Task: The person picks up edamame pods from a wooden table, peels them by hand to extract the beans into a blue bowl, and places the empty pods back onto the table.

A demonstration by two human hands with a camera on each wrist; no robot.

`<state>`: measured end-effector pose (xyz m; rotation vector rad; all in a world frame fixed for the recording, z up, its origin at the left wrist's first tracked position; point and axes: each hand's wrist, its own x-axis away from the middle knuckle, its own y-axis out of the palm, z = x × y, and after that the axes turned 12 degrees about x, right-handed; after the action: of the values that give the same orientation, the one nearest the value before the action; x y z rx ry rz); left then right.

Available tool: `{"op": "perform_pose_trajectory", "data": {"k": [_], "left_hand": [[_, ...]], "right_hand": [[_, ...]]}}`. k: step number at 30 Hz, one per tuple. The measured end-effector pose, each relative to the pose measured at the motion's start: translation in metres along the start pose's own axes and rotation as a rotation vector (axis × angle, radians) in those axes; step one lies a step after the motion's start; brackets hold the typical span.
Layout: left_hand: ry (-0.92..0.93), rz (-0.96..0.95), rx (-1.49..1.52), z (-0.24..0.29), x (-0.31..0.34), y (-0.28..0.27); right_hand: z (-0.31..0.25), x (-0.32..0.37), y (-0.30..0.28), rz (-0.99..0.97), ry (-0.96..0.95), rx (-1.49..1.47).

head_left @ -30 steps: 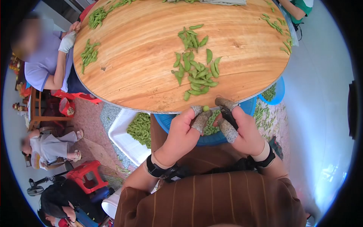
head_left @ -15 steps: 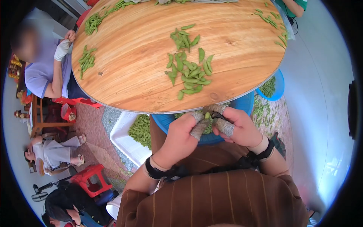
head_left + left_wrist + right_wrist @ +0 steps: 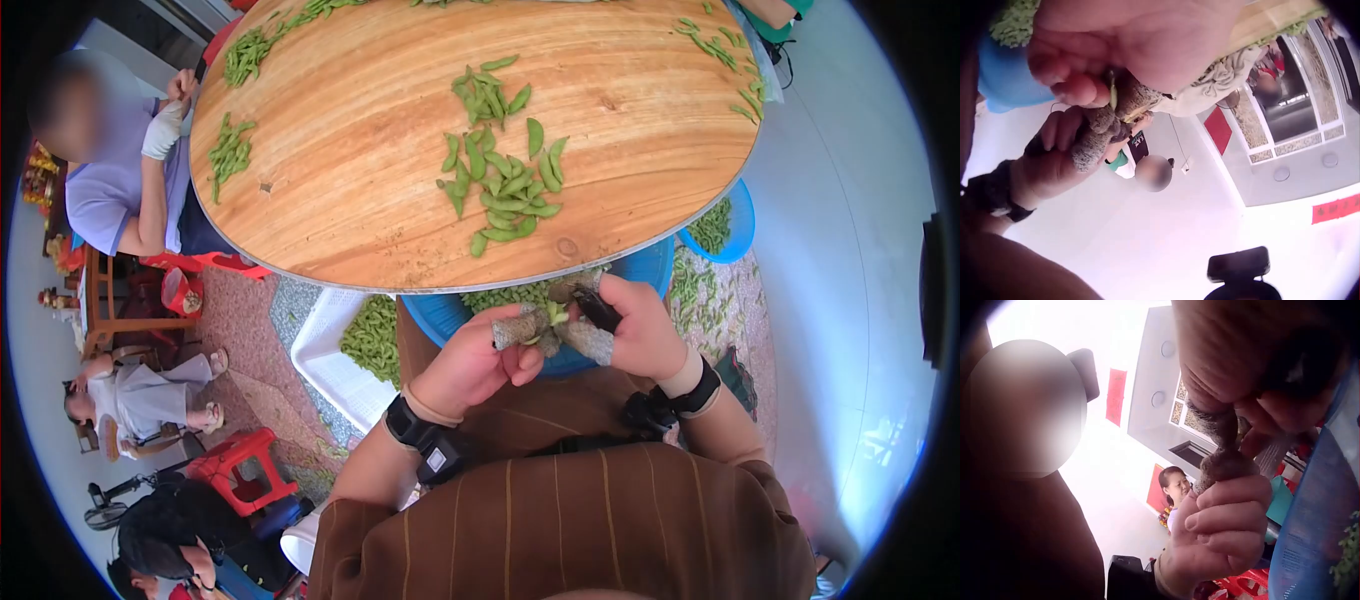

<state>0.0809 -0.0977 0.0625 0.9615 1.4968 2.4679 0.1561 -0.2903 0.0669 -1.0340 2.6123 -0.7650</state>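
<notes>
Green pod [image 3: 556,316] held between left hand [image 3: 470,362] and right hand [image 3: 645,330], over near side of blue basin [image 3: 425,318], just off desk [image 3: 380,180] edge. Fingers of both hands clamped on it, tips in grey covers. Blur and covers hide whether it has split; probably squeezed.

Main risk: hard squeeze at this low edge, bean shoots sideways, clears the rim, lands on floor [image 3: 748,345]. Cause: pod pinched near the basin's near side, not its middle. Second: covers bulky, could mask a slip or catch husk. Too much force could crush the bean.
</notes>
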Motion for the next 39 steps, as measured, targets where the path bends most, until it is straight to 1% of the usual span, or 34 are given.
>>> {"op": "perform_pose_trajectory", "data": {"k": [2,4,5,8,10,11,13,14,16,17,19,20,22,23,25,26,28,29,31,32,34,35,37,38,39], "left_hand": [[-0.012,0.025,-0.048,-0.002,-0.001,-0.005],[-0.080,-0.146,0.208,-0.005,-0.004,-0.021],[-0.080,-0.145,0.208,-0.006,-0.004,-0.026],[-0.077,-0.099,0.141,-0.004,-0.002,-0.020],[-0.038,-0.051,-0.007,-0.004,-0.003,-0.016],[-0.036,-0.048,-0.004,-0.003,-0.003,-0.017],[-0.059,-0.011,-0.157,0.002,-0.003,-0.020],[-0.060,-0.010,-0.157,0.003,-0.002,-0.023],[-0.119,-0.032,-0.238,0.005,-0.001,-0.028],[-0.119,-0.033,-0.238,0.005,-0.002,-0.028],[-0.053,0.009,-0.147,0.002,-0.001,-0.025],[-0.052,0.009,-0.146,0.001,0.002,-0.022],[0.098,-0.023,0.065,-0.001,0.010,-0.014],[0.098,-0.022,0.064,-0.003,0.011,-0.015],[0.451,0.054,-0.329,-0.006,0.014,-0.017],[0.451,0.056,-0.330,-0.007,0.014,-0.017],[0.522,0.058,-0.379,-0.011,0.013,-0.013],[0.524,0.058,-0.379,-0.014,0.010,-0.014],[0.612,0.062,-0.488,-0.018,0.002,-0.018],[0.612,0.060,-0.489,-0.019,0.003,-0.017],[0.555,0.120,-0.369,-0.018,0.007,-0.006],[0.553,0.118,-0.369,-0.016,0.009,-0.002],[0.397,0.233,-0.411,-0.011,0.013,0.002],[0.398,0.236,-0.410,-0.011,0.012,0.000],[0.406,0.222,-0.500,-0.011,0.010,-0.005]], "right_hand": [[0.003,-0.003,0.003,0.017,0.003,-0.024],[0.004,-0.004,0.004,0.008,-0.036,-0.095],[0.002,-0.004,0.004,0.008,-0.036,-0.096],[0.000,-0.003,0.002,-0.022,-0.028,-0.069],[0.006,-0.001,0.003,-0.068,0.018,-0.111],[0.004,-0.002,0.002,-0.072,0.018,-0.112],[-0.002,-0.006,-0.003,-0.084,-0.180,0.221],[-0.002,-0.006,-0.002,-0.085,-0.179,0.220],[0.001,-0.007,0.002,-0.153,-0.276,0.220],[0.001,-0.007,0.004,-0.154,-0.276,0.220],[0.003,-0.006,0.009,-0.097,-0.230,0.242],[0.005,-0.005,0.011,-0.098,-0.231,0.242],[0.007,-0.005,0.014,0.016,-0.128,0.145],[0.006,-0.005,0.013,0.018,-0.128,0.143],[0.004,-0.005,0.012,0.010,-0.094,0.045],[0.005,-0.005,0.015,0.010,-0.094,0.043],[0.007,-0.005,0.023,-0.007,0.024,-0.147],[0.004,-0.005,0.024,-0.007,0.022,-0.147],[-0.001,-0.006,0.025,-0.031,0.067,-0.227],[-0.001,-0.005,0.024,-0.029,0.066,-0.225],[0.001,-0.002,0.019,-0.071,0.055,0.154],[0.000,0.000,0.016,-0.070,0.058,0.154],[-0.006,0.004,0.009,-0.121,0.150,0.166],[-0.010,0.005,0.005,-0.124,0.149,0.165],[-0.014,0.006,0.001,-0.150,0.172,0.175]]}}
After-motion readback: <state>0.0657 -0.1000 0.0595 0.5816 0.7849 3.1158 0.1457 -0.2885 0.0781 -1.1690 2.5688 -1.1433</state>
